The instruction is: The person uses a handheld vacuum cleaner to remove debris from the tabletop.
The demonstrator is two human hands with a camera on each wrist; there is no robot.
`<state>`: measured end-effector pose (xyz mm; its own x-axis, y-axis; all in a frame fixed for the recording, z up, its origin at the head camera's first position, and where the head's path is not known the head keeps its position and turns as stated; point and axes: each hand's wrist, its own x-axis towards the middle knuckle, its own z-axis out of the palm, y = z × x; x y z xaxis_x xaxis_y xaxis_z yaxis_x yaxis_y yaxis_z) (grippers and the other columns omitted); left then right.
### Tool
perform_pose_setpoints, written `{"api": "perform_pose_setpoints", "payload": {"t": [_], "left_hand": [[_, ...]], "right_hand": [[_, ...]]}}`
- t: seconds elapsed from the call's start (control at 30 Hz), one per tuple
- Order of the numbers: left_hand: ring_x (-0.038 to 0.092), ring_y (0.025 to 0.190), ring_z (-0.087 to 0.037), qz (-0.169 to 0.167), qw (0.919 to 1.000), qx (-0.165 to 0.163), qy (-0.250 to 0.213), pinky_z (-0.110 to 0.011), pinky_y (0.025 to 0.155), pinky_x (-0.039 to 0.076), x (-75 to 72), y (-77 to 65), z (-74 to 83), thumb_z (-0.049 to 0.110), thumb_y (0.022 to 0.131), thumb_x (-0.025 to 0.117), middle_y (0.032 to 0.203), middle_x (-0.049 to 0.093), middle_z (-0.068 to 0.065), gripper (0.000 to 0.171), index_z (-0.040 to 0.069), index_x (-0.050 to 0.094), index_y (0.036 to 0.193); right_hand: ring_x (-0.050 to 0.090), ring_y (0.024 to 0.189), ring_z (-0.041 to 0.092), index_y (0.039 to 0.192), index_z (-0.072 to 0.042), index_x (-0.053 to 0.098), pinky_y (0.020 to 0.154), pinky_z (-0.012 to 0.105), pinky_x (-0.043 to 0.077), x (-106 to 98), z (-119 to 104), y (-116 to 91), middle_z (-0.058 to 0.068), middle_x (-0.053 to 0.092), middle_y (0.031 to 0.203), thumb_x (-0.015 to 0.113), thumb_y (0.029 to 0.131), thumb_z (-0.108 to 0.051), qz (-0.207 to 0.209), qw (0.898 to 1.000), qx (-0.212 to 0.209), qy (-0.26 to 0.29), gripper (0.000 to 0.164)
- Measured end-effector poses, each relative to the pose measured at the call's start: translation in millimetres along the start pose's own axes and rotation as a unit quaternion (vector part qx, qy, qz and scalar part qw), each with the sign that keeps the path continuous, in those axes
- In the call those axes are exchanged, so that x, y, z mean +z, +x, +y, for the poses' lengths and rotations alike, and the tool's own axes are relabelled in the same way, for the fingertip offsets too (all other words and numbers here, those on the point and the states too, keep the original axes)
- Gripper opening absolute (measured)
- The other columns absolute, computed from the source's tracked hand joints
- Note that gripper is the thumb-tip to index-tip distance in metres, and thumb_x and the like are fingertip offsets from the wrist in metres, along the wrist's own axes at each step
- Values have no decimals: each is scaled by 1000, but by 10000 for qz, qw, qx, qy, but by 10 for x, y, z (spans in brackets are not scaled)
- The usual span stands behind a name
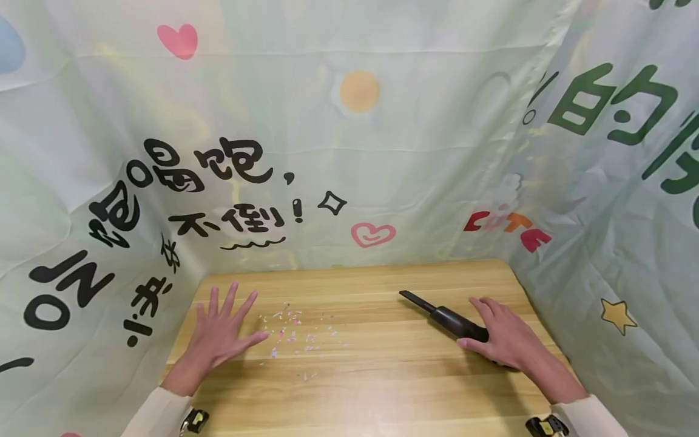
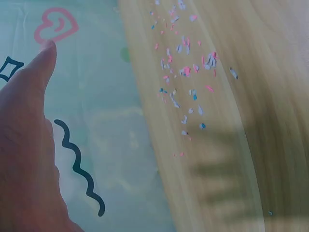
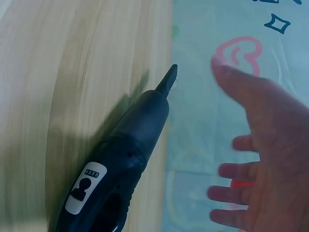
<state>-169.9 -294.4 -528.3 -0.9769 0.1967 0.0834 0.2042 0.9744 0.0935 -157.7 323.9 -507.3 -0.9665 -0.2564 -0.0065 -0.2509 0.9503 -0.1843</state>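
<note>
A black handheld vacuum cleaner (image 1: 455, 323) with a narrow flat nozzle (image 3: 168, 79) lies on the right half of the wooden table. Over its rear end hovers my right hand (image 1: 505, 334), fingers extended and thumb apart, hiding part of the body. The right wrist view shows a white label (image 3: 86, 188) on the cleaner and a gap between it and my right hand (image 3: 270, 130). My left hand (image 1: 218, 331) is spread wide over the left side, holding nothing. Small pink, white and blue paper scraps (image 2: 186, 71) are scattered just beyond its thumb.
The wooden table (image 1: 371, 394) has rounded far corners. Pale printed cloth (image 1: 306, 109) surrounds it at the back and on both sides, close to the edges. A few stray scraps (image 1: 307, 376) lie nearer the front.
</note>
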Motion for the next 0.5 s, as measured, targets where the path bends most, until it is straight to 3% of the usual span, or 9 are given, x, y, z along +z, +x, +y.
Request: {"api": "perform_pose_setpoints", "payload": {"t": [0.17, 0.5], "left_hand": [[0, 155, -62, -47, 9999, -30, -158, -87, 110, 9, 10, 69, 33, 82, 85, 59, 174, 2, -22, 107, 28, 16, 168], [18, 150, -66, 36, 9997, 91, -235, -85, 106, 25, 8, 147, 92, 89, 77, 62, 173, 10, -26, 125, 18, 14, 168]], "right_hand": [[55, 126, 53, 143, 5, 53, 92, 65, 50, 5, 35, -18, 33, 55, 140, 69, 76, -83, -189, 9995, 247, -31, 112], [60, 117, 51, 131, 11, 59, 91, 62, 52, 109, 178, -57, 33, 60, 128, 78, 75, -74, -251, 9993, 278, -61, 103]]}}
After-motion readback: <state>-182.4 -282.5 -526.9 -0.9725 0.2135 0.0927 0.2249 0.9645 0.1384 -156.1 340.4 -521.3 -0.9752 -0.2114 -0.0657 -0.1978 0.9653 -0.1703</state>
